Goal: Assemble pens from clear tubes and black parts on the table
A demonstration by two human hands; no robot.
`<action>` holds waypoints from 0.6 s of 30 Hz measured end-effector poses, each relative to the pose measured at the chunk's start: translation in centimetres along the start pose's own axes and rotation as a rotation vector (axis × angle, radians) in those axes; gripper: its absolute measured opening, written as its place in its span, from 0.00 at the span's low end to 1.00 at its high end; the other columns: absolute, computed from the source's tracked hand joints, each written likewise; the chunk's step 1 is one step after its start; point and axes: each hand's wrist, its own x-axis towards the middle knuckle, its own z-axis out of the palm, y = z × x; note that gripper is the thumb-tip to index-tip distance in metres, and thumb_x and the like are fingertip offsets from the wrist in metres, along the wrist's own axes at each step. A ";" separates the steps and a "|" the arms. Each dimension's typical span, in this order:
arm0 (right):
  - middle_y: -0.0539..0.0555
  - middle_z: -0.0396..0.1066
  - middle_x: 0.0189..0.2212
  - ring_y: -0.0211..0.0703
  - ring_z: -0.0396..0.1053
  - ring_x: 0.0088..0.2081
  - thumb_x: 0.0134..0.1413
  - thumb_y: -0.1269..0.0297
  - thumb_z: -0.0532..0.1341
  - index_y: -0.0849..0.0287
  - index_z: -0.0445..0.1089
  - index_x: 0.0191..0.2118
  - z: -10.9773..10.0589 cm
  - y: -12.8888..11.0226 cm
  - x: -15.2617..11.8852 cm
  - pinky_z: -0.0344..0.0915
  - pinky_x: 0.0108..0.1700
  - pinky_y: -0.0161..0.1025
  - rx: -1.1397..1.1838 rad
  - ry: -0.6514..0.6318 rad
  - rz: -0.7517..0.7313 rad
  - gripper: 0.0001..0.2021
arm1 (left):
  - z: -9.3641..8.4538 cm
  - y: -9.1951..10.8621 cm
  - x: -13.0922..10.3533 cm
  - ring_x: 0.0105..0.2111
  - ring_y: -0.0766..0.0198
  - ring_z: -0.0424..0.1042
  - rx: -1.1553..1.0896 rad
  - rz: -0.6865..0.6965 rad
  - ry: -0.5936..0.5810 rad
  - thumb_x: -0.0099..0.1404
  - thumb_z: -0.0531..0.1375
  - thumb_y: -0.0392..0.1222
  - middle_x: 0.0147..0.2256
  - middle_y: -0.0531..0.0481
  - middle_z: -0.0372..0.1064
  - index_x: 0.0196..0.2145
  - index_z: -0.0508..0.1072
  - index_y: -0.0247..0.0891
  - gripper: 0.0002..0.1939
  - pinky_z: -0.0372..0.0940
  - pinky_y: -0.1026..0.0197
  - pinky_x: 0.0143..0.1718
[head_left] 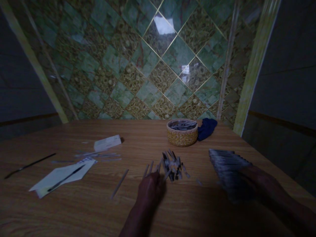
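Observation:
My left hand (151, 185) is closed just above the table, with several thin grey sticks (151, 167) poking out between and beyond its fingers. Right ahead of it lies a loose pile of short dark and pale pieces (174, 166). One more thin stick (119, 183) rests on the wood to the left of this hand. On the right side, my right hand (253, 176) grips a grey, ridged bundle (225, 168), smeared by motion. It looks like many thin strips side by side; its exact kind cannot be made out.
A woven basket (182, 139) full of grey sticks stands at the back, beside a dark blue cloth (207, 128). On the left of the wooden table (140, 135) are a white packet (107, 143), scattered pale strips (108, 155), a paper sheet (55, 177) and a thin dark rod (31, 165).

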 end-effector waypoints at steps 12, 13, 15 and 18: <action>0.56 0.73 0.37 0.44 0.69 0.40 0.59 0.70 0.47 0.58 0.71 0.37 1.0 -12.6 5.2 0.62 0.41 0.38 0.179 -0.382 -0.167 0.14 | 1.5 0.7 0.4 0.32 0.48 0.74 0.208 0.054 -0.092 0.59 0.51 0.37 0.33 0.35 0.74 0.29 0.74 0.35 0.12 0.58 0.57 0.28; 0.56 0.73 0.38 0.44 0.69 0.41 0.59 0.70 0.48 0.58 0.71 0.37 1.3 -13.3 5.7 0.62 0.42 0.38 0.159 -0.401 -0.146 0.13 | 1.5 0.6 0.4 0.32 0.48 0.74 0.179 0.051 -0.085 0.58 0.52 0.36 0.32 0.36 0.74 0.28 0.74 0.35 0.11 0.58 0.57 0.28; 0.56 0.73 0.37 0.46 0.70 0.41 0.57 0.69 0.50 0.58 0.70 0.36 2.3 -14.3 6.6 0.61 0.41 0.39 0.112 -0.475 -0.092 0.11 | 1.5 0.4 0.3 0.30 0.49 0.73 0.058 0.038 -0.039 0.57 0.53 0.36 0.29 0.39 0.73 0.25 0.72 0.37 0.08 0.56 0.57 0.27; 0.59 0.73 0.37 0.49 0.70 0.41 0.54 0.67 0.54 0.60 0.70 0.36 3.9 -15.0 7.4 0.61 0.40 0.40 0.009 -0.574 0.011 0.08 | 1.4 0.4 0.3 0.23 0.57 0.69 -0.354 -0.027 0.019 0.56 0.55 0.39 0.21 0.48 0.68 0.21 0.68 0.39 0.08 0.55 0.60 0.24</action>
